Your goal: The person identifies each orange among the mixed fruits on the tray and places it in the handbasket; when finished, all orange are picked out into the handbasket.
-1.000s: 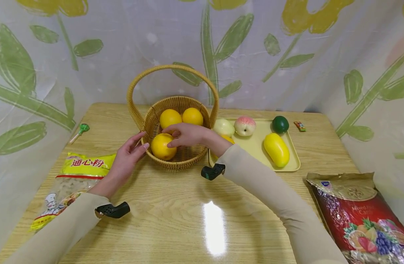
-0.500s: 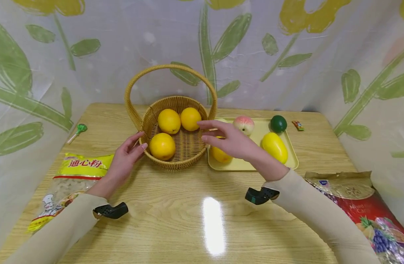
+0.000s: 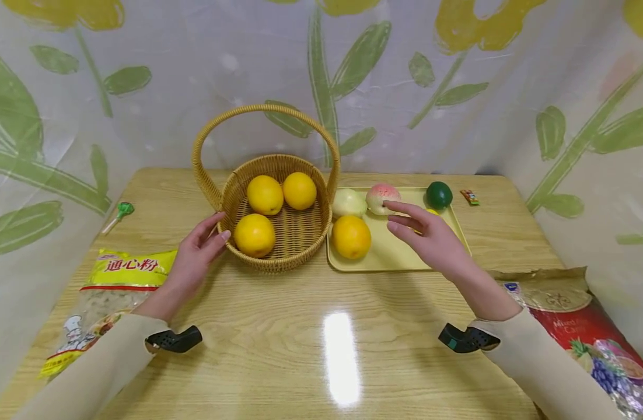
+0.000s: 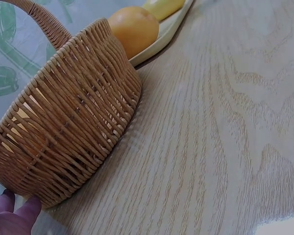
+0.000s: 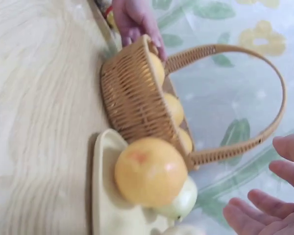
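Note:
My left hand (image 3: 195,251) rests against the left side of a wicker basket (image 3: 279,263), thumb and fingers touching it near the rim. Inside the basket lie three oranges, one at the front left (image 3: 255,235) and two behind. In the left wrist view, fingertips (image 4: 29,210) touch the outer weave. My right hand (image 3: 432,239) hovers, holding nothing, over a pale yellow tray (image 3: 384,265), fingers spread apart. On the tray are another orange (image 3: 351,237), a pale green fruit (image 3: 349,203), a pink-white peach (image 3: 383,198) and a dark green fruit (image 3: 439,195). My right hand mostly hides a yellow mango-like fruit.
A bag of pasta (image 3: 111,291) lies on the left, with a green lollipop (image 3: 123,211) behind it. A red candy bag (image 3: 579,326) is at the right, partly under my right sleeve. A small wrapped candy (image 3: 469,197) lies beyond the tray. A printed curtain (image 3: 269,64) hangs behind.
My right hand has left the front orange in the basket, its fingers parting, and moved right to above the tray. My left hand stays at the basket; the oranges have not moved.

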`<state>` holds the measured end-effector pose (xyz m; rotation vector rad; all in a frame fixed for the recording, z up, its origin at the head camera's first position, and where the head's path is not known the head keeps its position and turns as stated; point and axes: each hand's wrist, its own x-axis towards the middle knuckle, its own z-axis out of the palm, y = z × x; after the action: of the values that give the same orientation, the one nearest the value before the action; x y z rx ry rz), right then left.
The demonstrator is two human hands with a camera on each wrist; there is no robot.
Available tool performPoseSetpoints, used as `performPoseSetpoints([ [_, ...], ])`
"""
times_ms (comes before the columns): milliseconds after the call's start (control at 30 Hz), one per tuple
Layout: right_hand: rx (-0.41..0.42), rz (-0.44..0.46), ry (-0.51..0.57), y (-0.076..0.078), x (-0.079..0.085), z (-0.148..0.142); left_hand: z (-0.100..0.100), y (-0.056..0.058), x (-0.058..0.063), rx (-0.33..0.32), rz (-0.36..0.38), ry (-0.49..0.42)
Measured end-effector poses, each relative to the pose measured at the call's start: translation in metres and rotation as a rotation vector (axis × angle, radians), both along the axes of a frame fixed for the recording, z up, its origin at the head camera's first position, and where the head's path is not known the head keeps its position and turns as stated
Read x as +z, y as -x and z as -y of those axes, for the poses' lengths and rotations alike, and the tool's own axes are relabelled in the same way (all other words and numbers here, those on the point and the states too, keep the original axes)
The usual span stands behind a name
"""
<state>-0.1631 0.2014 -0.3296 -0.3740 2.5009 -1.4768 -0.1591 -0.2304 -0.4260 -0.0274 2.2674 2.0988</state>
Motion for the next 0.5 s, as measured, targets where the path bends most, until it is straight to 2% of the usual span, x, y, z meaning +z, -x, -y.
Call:
performPoseSetpoints([
  [233,-0.036,0.045,-0.019,-0.003,-0.011,-0.017,0.001,-0.001,0.001,-0.004,0.012,-0.012],
  [500,-0.025,0.088,0.023,0.001,-0.031,-0.018,0.000,0.000,0.001,-0.006,0.014,-0.009],
])
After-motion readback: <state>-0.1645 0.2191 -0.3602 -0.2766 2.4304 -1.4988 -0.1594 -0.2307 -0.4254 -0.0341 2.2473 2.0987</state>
